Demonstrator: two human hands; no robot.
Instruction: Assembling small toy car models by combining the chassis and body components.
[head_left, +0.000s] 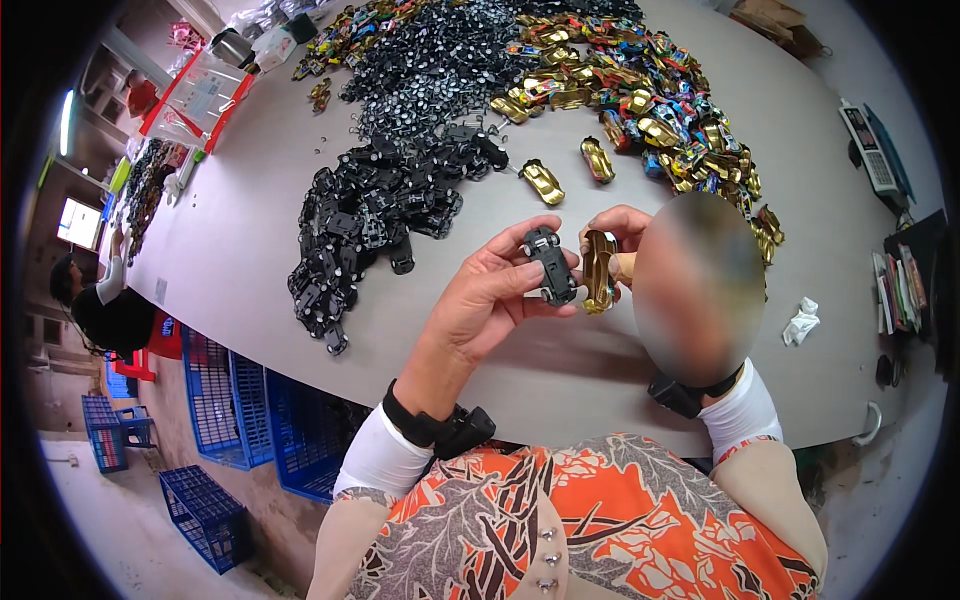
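My left hand (487, 283) grips a black toy car chassis (549, 264) with wheels, thumb across its side. Close beside it, my right hand (625, 228) pinches a gold toy car body (599, 272), its hollow inside partly showing. The two parts are held apart by a narrow gap. A blurred patch hides most of my right hand and wrist. Beyond my hands, two gold toy cars (542, 183) lie singly on the table. A heap of black chassis (370, 205) spreads to the left of my left hand.
At the far side lie a pile of small wheel axles (435, 70) and a heap of gold and coloured car bodies (690, 120). Crumpled white tissue (801, 321) and a telephone (868, 150) are on the right. Blue crates (225, 400) stand below the table's left edge; another person (105, 305) sits there.
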